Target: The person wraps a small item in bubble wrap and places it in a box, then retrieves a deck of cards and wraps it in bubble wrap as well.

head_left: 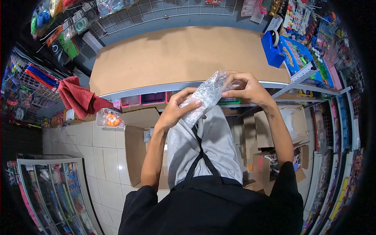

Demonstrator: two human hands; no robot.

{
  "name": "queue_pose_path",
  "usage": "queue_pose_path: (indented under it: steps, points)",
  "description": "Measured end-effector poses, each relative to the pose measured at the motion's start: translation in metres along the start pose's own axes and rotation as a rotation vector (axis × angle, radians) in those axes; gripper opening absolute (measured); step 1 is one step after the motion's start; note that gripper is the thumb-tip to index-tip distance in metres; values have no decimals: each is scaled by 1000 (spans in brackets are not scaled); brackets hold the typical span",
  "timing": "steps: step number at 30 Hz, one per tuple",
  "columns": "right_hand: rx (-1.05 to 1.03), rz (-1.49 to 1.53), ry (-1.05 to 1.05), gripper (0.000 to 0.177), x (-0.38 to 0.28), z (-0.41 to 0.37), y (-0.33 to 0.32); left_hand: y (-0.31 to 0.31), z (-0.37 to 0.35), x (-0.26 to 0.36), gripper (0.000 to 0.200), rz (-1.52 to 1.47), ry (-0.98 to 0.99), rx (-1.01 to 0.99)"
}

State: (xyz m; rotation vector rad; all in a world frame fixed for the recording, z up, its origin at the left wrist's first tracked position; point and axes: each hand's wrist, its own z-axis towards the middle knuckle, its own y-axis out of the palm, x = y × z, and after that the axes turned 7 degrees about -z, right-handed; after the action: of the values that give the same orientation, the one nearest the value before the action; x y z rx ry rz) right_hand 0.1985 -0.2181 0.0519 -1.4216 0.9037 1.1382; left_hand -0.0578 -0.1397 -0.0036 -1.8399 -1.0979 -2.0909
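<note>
A long bundle of clear bubble wrap [206, 94] is tilted between my hands, in front of the shelf edge and above my lap. My left hand [177, 109] is closed around its lower left part, the thumb lying across the front. My right hand [247, 91] pinches the wrap at its upper right end, between thumb and fingers. Whatever the bubble wrap may contain cannot be made out.
Before me is a brown shelf top [176, 55] with a blue tape dispenser [273, 49] at its right end. A red cloth [80, 98] hangs at the left. Cardboard boxes [135, 156] stand on the tiled floor. A glass cabinet [55, 192] is at lower left.
</note>
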Motion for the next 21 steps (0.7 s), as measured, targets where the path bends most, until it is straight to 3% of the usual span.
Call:
queue_pose_path:
  steps: [7,16,18,21]
  points:
    - [48,81,54,14,6,5,10,-4,-2,0,43,203,41,-25]
    - [355,281,-51,15,33,8,40,3,-3,-8,40,240,155,19]
    - [388,288,13,15,33,7,42,5,-5,-9,37,249,165,14]
    - [462,266,52,17,29,4,45,6,0,-8,31,630,394,-65]
